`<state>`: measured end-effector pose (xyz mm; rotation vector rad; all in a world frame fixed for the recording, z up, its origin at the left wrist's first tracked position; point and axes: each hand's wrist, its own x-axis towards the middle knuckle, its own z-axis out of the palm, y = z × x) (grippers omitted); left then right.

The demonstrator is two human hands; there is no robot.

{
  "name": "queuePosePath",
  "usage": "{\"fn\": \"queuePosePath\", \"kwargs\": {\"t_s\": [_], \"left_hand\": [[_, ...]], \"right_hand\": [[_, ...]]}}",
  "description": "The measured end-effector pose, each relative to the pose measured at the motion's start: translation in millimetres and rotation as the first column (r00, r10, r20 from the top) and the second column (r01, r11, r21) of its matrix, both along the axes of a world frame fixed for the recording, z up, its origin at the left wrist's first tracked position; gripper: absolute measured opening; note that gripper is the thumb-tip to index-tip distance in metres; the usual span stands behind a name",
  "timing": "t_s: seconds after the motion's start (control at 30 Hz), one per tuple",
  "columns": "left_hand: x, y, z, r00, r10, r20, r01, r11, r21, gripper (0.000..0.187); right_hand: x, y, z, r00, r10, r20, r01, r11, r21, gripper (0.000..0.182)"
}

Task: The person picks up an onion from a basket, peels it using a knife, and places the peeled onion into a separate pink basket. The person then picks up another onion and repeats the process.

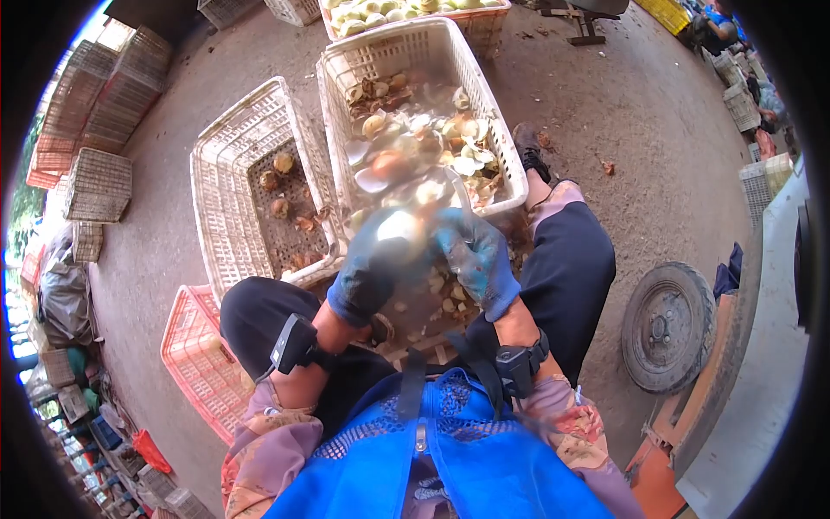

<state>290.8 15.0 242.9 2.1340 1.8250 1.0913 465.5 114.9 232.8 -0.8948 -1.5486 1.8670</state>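
Onion [399, 228] gripped, L hand [372, 270], R hand's [477, 259] hold unclear, nr crate rim [510, 202], wide floor [622, 130]

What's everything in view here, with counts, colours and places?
Onion: one, pale, blurred, at the left hand
Middle crate: one, off-white, beyond the hands
Onions and peels: many, brown and whitish, inside it
Left crate: one, off-white, beside it
Whole onions: at least three, brown, in left crate
Red crate: one, pinkish-red, lower left
Stacked crates: several, brownish, upper left
Wheel: one, grey, right
Background clutter: many, mixed colours, edges
Vest: one, blue, on wearer
Wrist devices: two, black, wrists
Left hand: one, blue-gloved, centre
Right hand: one, blue-gloved, beside it
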Motion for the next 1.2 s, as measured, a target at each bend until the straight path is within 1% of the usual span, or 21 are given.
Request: {"fn": "queuePosePath", "kwargs": {"t_s": [0.1, 0.13, 0.17, 0.2, 0.23, 0.3, 0.33, 0.4, 0.5, 0.57, 0.63, 0.7, 0.8, 0.9, 0.93, 1.0, 1.03, 1.07, 1.13, 1.17, 1.2], "left_hand": [[4, -1, -6, 0.989, 0.001, 0.15, -0.009, 0.999, 0.048, 0.049], [4, -3, -13, 0.989, 0.001, 0.15, -0.008, 0.999, 0.049, 0.049], [6, -5, -17, 0.85, 0.126, 0.511, -0.03, 0.981, -0.192, 0.047], [7, -6, -20, 0.58, 0.312, 0.753, 0.046, 0.91, -0.412, 0.045], [7, -8, -20, 0.581, 0.311, 0.752, 0.046, 0.91, -0.411, 0.045], [11, -5, 3, 0.964, 0.116, 0.241, -0.087, 0.988, -0.129, 0.024], [10, -7, -4, 0.964, 0.116, 0.24, -0.086, 0.988, -0.13, 0.024], [8, -12, -27, 0.642, 0.372, 0.67, -0.028, 0.885, -0.464, 0.044], [5, -18, -36, 0.594, 0.342, 0.728, 0.042, 0.891, -0.453, 0.047], [2, -18, -45, 0.648, 0.314, 0.693, 0.023, 0.902, -0.431, 0.047], [-2, -19, -49, 0.696, 0.286, 0.659, 0.007, 0.914, -0.405, 0.047], [-4, -20, -44, 0.489, 0.288, 0.823, 0.139, 0.906, -0.4, 0.048], [3, -14, -28, 0.441, 0.339, 0.831, 0.1, 0.902, -0.421, 0.057], [11, -8, -10, 0.362, 0.325, 0.874, 0.079, 0.923, -0.377, 0.063], [9, -10, -11, 0.362, 0.326, 0.873, 0.075, 0.924, -0.376, 0.063], [4, -13, -16, 0.645, 0.349, 0.679, 0.015, 0.883, -0.469, 0.065], [-1, -10, -19, 0.854, 0.175, 0.491, -0.021, 0.953, -0.303, 0.056], [-4, -8, -17, 0.852, 0.181, 0.492, -0.026, 0.952, -0.304, 0.056], [-7, -3, -9, 0.998, 0.016, -0.053, -0.007, 0.986, 0.166, 0.047], [-7, -4, -10, 0.998, 0.016, -0.054, -0.007, 0.986, 0.167, 0.047], [-5, -7, -12, 0.973, 0.058, 0.223, -0.054, 0.998, -0.021, 0.046]], "right_hand": [[0, -2, 14, 0.998, 0.052, 0.044, -0.06, 0.976, 0.211, 0.024], [1, -4, 21, 0.984, -0.003, 0.178, -0.091, 0.848, 0.522, 0.022], [1, -7, 25, 0.954, -0.101, 0.282, -0.161, 0.624, 0.765, 0.021], [1, -8, 26, 0.954, -0.101, 0.282, -0.16, 0.623, 0.765, 0.021], [1, -10, 27, 0.92, -0.111, 0.377, -0.247, 0.581, 0.775, 0.019], [-1, -13, 27, 0.876, -0.126, 0.465, -0.333, 0.54, 0.773, 0.019], [-3, -15, 24, 0.841, -0.153, 0.52, -0.362, 0.556, 0.749, 0.017], [-4, -15, 18, 0.801, -0.179, 0.571, -0.387, 0.573, 0.722, 0.016], [-5, -6, 2, 0.784, -0.158, 0.601, -0.43, 0.56, 0.709, 0.015], [-6, 3, -8, 0.725, -0.138, 0.675, -0.363, 0.756, 0.544, 0.016], [-1, 1, -5, 0.823, -0.12, 0.555, -0.273, 0.773, 0.573, 0.017], [2, -7, 3, 0.945, -0.105, 0.311, -0.127, 0.756, 0.642, 0.016], [0, -13, 25, 0.87, -0.019, 0.493, -0.349, 0.683, 0.642, 0.02], [-5, -15, -4, 0.919, -0.059, 0.389, -0.207, 0.768, 0.606, 0.029], [-5, -15, -17, 0.962, -0.087, 0.258, -0.085, 0.802, 0.591, 0.03], [-8, -15, -2, 0.986, -0.093, 0.137, 0.007, 0.85, 0.527, 0.03], [-9, -14, 7, 0.994, -0.111, 0.015, 0.092, 0.89, 0.448, 0.031], [-11, -16, 14, 0.994, -0.104, 0.017, 0.086, 0.891, 0.446, 0.031], [-14, -19, 24, 0.98, -0.112, 0.162, -0.016, 0.775, 0.631, 0.033], [-14, -19, 23, 0.981, -0.112, 0.161, -0.016, 0.774, 0.632, 0.033], [-15, -18, 20, 0.982, -0.098, 0.164, -0.031, 0.767, 0.641, 0.033]]}}
